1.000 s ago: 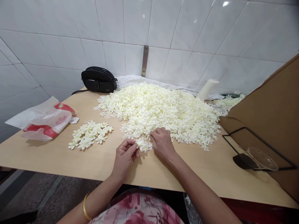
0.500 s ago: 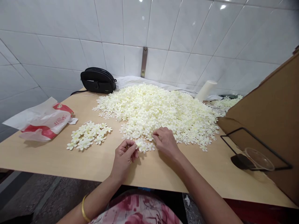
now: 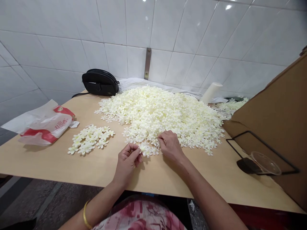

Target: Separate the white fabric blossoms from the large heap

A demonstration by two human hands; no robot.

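Sorting looks underway: left hand (image 3: 127,159) pinches a flower (image 3: 144,148) at the near edge of the pile (image 3: 163,111), while right hand (image 3: 170,145), fingers curled on neighbouring blooms, probably needs to separate one cleanly next.

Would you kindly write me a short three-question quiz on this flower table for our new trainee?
1. True or false: the left hand pinches a flower.
2. Which lies nearest the black purse: A) big flower pile, B) clear cup, C) cardboard box?
3. What lies between the plastic bag and the hands?

Key: 1 true; 2 A; 3 the small flower pile.
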